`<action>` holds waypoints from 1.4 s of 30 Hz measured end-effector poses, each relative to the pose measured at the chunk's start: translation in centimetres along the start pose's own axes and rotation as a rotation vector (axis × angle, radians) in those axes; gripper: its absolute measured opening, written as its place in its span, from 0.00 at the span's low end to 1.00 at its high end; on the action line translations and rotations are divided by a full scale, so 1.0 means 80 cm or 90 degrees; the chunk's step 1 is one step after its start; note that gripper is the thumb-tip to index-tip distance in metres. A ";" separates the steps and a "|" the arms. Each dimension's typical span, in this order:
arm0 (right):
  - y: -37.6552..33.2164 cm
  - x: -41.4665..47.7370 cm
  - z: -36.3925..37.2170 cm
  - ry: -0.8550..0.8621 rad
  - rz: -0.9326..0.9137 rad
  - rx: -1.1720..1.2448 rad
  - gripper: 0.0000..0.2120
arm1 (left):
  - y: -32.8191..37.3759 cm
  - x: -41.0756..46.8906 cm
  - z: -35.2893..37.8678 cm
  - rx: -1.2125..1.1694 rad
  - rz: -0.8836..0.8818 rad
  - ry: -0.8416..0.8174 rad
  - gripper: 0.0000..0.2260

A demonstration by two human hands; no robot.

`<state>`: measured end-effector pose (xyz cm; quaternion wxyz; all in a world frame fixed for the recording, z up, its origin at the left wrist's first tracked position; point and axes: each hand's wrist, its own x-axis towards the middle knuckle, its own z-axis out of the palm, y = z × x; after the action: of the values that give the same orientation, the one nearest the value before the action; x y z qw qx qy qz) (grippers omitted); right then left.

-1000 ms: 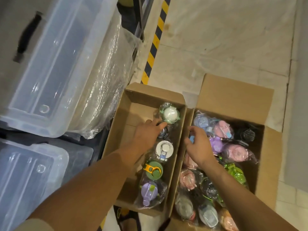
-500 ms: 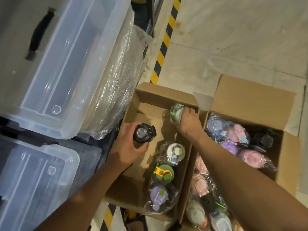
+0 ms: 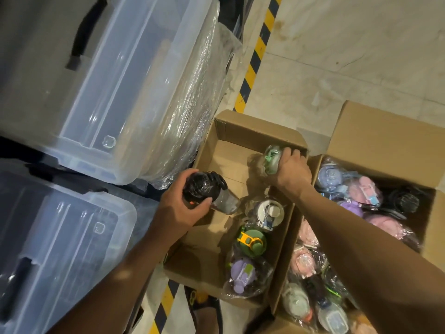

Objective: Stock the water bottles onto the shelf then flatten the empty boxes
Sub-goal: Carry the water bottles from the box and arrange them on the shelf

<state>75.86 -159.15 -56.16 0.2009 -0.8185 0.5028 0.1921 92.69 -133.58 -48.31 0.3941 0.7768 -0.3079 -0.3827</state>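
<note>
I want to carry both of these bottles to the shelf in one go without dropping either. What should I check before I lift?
1. Left hand grips the black-lidded bottle: ok, its fingers wrap round the top.
2. Right hand grips the mint-lidded bottle: ok, its fingers curl over the lid.
3. Mint-lidded bottle is out of the left box: not ok, it is inside, near the far wall.
4. Free spot on the shelf: cannot tell, only the clear bins show there.
5. Left box is ready to flatten: not ok, the white-lidded bottle, green bottle and purple bottle are inside it.
</note>
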 end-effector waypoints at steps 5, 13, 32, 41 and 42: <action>0.000 -0.047 -0.088 -0.018 -0.071 -0.012 0.43 | 0.056 -0.010 -0.019 0.023 -0.039 -0.002 0.32; -0.022 -0.183 -0.287 -0.003 -0.138 -0.026 0.42 | 0.217 -0.060 -0.074 0.081 -0.059 -0.009 0.34; -0.007 -0.499 -0.616 -0.014 -0.281 0.550 0.45 | 0.585 -0.283 -0.131 -0.377 -0.022 0.174 0.16; -0.050 -0.610 -0.612 -0.061 -0.315 0.793 0.38 | 0.630 -0.419 -0.127 -0.497 -0.068 0.341 0.21; -0.056 -0.620 -0.606 -0.068 -0.317 0.791 0.38 | 0.626 -0.432 -0.128 -0.505 -0.077 0.355 0.22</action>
<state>64.48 -145.66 11.05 0.6980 -0.6314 0.3051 -0.1449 74.53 -127.78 10.35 0.7044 0.6562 0.0246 -0.2697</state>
